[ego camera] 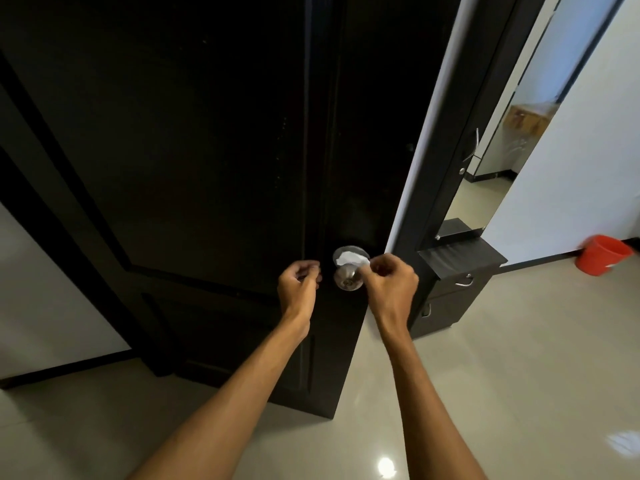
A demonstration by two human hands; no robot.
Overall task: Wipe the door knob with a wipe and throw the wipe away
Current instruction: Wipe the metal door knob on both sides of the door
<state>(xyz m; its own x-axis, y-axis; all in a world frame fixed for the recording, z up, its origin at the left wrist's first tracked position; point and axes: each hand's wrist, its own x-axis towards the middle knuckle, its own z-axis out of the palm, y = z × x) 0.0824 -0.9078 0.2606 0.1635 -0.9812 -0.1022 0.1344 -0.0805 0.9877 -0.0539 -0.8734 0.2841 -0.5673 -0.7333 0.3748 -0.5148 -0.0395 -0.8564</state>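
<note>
My right grip [389, 284] is pinched shut on a white wipe [349, 259], thumb and fingers curled together over its near end. The wipe lies crumpled across the top of the door knob [347, 277], touching the metal where the round knob meets its circular backing plate. The knob is silvery and polished, set low on the edge of a very dark panelled door [190, 150], and its rounded front faces me, bare of the wipe.

My left grip [300, 285] is just to the left of the knob, close to the door's face, with the fingers curled in toward the palm. I cannot tell whether it is touching the door or holding anything; the fingertips are in shadow. Both of my forearms reach up from the bottom of the view, bare, the knob between the two hands.

The door stands on a pale glossy tiled floor [502, 375] that carries bright reflections near the bottom right. Just right of the door's edge stands a dark cabinet [453, 282] with drawers and curved metal handles, topped by a tall mirror [498, 161] in a dark frame. Farther right, against a white wall [571, 168], an orange-red bucket [602, 256] sits on the floor, well apart from the knob.
</note>
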